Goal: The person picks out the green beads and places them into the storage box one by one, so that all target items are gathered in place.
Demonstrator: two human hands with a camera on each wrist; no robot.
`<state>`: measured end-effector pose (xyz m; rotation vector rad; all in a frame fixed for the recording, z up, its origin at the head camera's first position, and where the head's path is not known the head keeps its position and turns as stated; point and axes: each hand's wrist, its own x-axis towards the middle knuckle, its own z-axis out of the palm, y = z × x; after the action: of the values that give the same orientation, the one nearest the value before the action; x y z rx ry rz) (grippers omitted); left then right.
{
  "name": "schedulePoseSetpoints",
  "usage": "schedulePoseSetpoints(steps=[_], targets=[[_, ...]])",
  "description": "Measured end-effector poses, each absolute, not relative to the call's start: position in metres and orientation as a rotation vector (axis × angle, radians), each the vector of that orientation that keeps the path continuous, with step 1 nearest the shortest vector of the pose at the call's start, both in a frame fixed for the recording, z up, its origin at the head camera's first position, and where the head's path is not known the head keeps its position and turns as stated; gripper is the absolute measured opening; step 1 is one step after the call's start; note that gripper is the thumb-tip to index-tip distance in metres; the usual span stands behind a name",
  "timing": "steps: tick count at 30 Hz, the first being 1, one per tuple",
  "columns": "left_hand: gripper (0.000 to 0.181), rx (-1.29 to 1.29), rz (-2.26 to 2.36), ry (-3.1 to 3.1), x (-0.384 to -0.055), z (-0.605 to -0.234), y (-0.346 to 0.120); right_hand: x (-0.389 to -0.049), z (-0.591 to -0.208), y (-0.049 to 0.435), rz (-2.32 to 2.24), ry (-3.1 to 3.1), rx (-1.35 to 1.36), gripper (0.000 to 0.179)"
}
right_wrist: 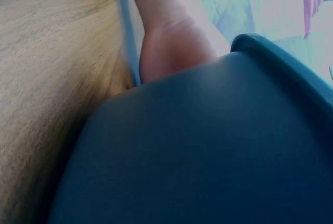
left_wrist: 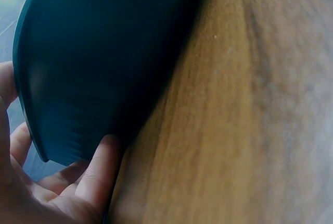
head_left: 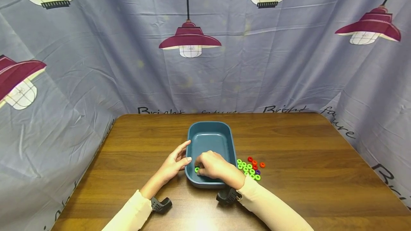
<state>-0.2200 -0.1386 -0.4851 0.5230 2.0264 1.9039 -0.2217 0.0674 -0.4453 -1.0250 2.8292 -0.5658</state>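
A blue-green rectangular tray (head_left: 210, 126) stands on the wooden table. My right hand (head_left: 212, 165) reaches over its right side, fingers bent down near the tray floor. A small green ring (head_left: 197, 170) sits between the thumb and forefinger; the other fingertips are hidden under the hand. On the left, my left hand (head_left: 174, 165) touches the tray with fingers spread, thumb and forefinger at the rim. The left wrist view shows fingers (left_wrist: 101, 169) against the tray's outer wall (left_wrist: 99, 67). In the right wrist view the tray wall (right_wrist: 208, 146) hides the right fingers.
Right of the tray lies a loose group of small rings: several green rings (head_left: 249, 166), red rings (head_left: 250, 159), orange rings (head_left: 262, 165) and a purple ring (head_left: 257, 172). Behind the wooden table (head_left: 289, 134) hangs a grey curtain (head_left: 224, 74) printed with lamps.
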Motion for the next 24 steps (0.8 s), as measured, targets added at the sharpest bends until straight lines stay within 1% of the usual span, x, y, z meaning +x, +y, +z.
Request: schedulePoseSetpoints(steps=[6,11,14,18,24], targets=[[0.071,0.514,1.889,2.041,-0.222,-0.487,-0.139,-0.223,-0.442,0.071,-0.634,2.833,-1.027,0.013],[0.071,0.514,1.888,2.045,-0.222,-0.488,-0.139,-0.225,-0.432,0.083,-0.739,2.849,-1.048,0.022],[0.071,0.515,1.895,2.048,-0.222,-0.488,-0.138,-0.227,-0.423,0.100,-0.839,2.879,-1.062,0.024],[0.071,0.512,1.912,2.049,-0.220,-0.487,-0.137,-0.229,-0.411,0.133,-0.998,2.957,-1.019,0.023],[0.071,0.511,1.917,2.048,-0.221,-0.487,-0.138,-0.229,-0.411,0.181,-1.094,3.049,-0.898,0.019]])
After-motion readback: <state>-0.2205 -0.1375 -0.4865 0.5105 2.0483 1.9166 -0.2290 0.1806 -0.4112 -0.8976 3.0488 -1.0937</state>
